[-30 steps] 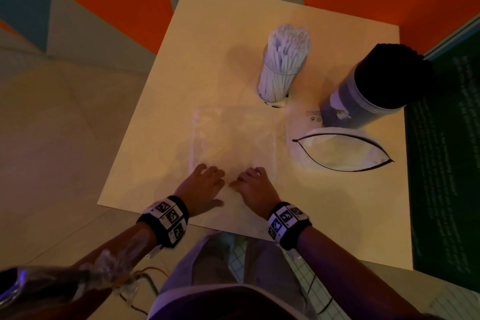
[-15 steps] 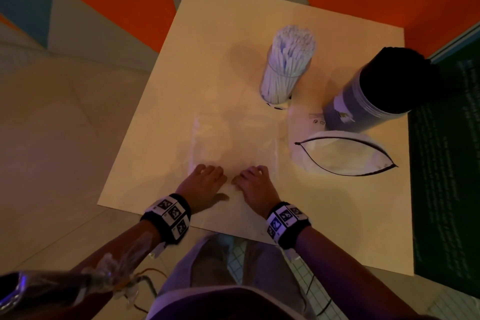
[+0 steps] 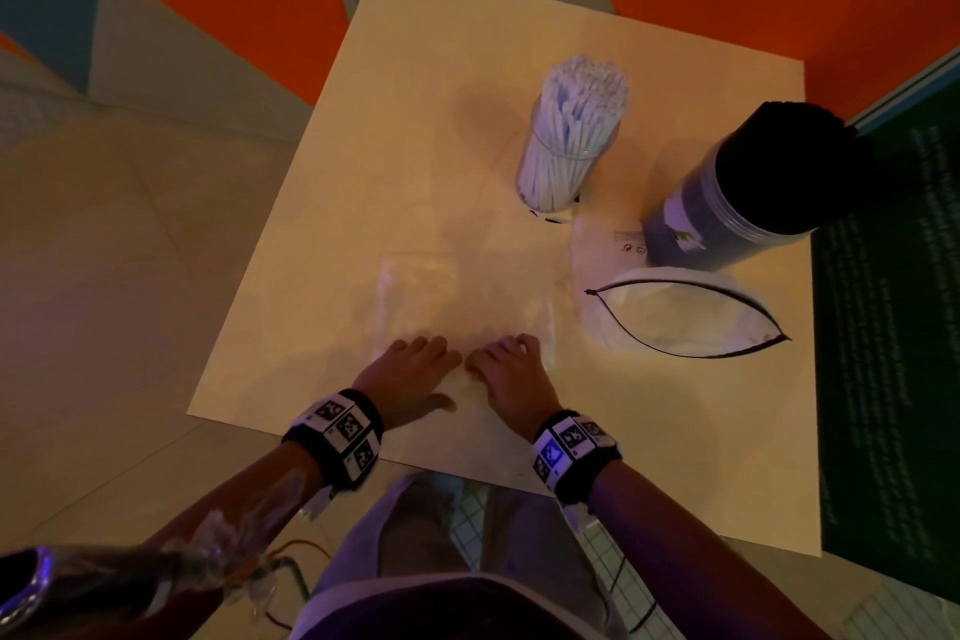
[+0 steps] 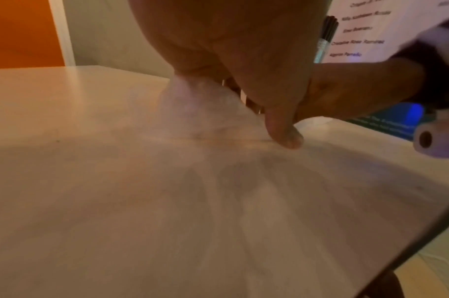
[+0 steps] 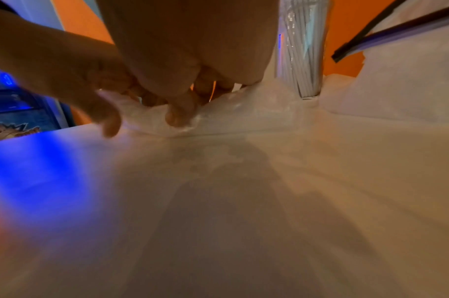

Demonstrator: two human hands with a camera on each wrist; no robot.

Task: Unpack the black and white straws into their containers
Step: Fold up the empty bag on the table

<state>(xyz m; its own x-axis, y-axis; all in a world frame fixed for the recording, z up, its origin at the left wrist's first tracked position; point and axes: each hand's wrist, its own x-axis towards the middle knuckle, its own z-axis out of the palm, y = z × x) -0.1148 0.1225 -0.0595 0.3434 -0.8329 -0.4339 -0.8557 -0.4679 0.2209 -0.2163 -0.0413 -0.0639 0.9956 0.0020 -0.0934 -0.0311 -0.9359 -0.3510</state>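
White straws (image 3: 574, 130) stand packed in a clear container at the back of the table. Black straws (image 3: 784, 161) fill a labelled jar (image 3: 685, 229) on the right. A clear, flat plastic bag (image 3: 462, 291) lies in the middle. My left hand (image 3: 428, 356) and right hand (image 3: 501, 353) sit side by side at its near edge, fingers curled into the film. In the left wrist view the plastic (image 4: 200, 100) bunches up under the fingers and the thumb (image 4: 284, 133) presses down. In the right wrist view the fingertips (image 5: 177, 115) pinch crinkled plastic (image 5: 243, 108).
An open white zip bag (image 3: 680, 322) with a black rim lies right of the clear bag, in front of the jar. The cream table (image 3: 363, 146) ends just behind my wrists. A dark green board (image 3: 893, 327) borders its right side.
Both hands stay at the bag's near edge with hardly any motion. The containers and the zip bag have not moved.
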